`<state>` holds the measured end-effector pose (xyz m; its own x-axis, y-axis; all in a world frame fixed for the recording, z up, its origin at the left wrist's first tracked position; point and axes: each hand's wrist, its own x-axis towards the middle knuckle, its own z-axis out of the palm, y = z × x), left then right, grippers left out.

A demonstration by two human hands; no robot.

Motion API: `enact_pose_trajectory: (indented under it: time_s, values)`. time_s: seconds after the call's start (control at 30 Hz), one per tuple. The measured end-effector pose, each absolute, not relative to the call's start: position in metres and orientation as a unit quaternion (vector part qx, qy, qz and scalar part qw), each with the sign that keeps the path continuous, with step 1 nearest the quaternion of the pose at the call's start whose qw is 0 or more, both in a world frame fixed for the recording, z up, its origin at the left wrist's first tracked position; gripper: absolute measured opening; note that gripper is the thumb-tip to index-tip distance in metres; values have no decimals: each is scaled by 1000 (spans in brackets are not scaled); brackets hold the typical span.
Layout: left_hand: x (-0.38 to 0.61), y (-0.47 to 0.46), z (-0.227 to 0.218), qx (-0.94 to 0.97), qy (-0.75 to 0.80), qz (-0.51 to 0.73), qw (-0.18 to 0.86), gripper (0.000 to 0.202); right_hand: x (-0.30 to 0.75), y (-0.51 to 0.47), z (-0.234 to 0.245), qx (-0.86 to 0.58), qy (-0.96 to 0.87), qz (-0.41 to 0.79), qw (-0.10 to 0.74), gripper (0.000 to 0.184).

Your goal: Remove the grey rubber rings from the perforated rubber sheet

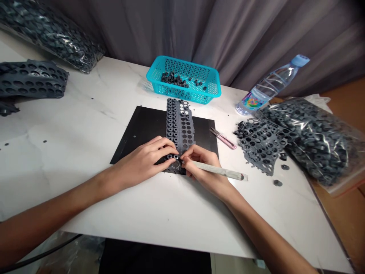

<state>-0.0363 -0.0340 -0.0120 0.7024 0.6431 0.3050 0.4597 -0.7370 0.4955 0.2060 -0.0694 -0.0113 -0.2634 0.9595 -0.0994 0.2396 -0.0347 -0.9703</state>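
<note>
On a black mat [128,131] lies a dark grey rubber sheet [186,127], with round ring-shaped pieces in its left columns and holes in its right ones. My left hand [148,156] grips the near end of this sheet, fingers and thumb on either side of small rings. Pinched in my right hand [202,161] is a slim pen-like tool [221,170] with a pale handle; its tip meets the sheet beside my left fingertips. What the tip looks like is hidden by my fingers.
Behind the mat stands a turquoise basket [184,93] holding small black pieces. Pink-handled thread snips [224,139], a holed sheet scrap [261,144], a water bottle [270,87] and a filled plastic bag [316,140] are rightward. Another bag [54,36] and perforated sheets [32,82] lie left.
</note>
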Motion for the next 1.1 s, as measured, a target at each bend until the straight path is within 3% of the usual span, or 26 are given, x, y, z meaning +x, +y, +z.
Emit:
enact_pose_trajectory:
  time_s: [0.33, 0.83, 1.0, 1.1]
  values:
    - [-32, -34, -6, 927, 278, 227, 113, 20, 206, -71, -12, -501, -610, 506, 348, 8]
    - [-33, -31, -7, 917, 297, 223, 147, 19, 206, -71, -14, -502, -592, 525, 350, 4]
    - [-28, -37, -13, 924, 292, 222, 112, 24, 205, -72, -11, -503, -650, 460, 336, 8]
    - [-24, -41, -10, 899, 314, 262, 156, 24, 205, -74, -10, -497, -696, 407, 320, 12]
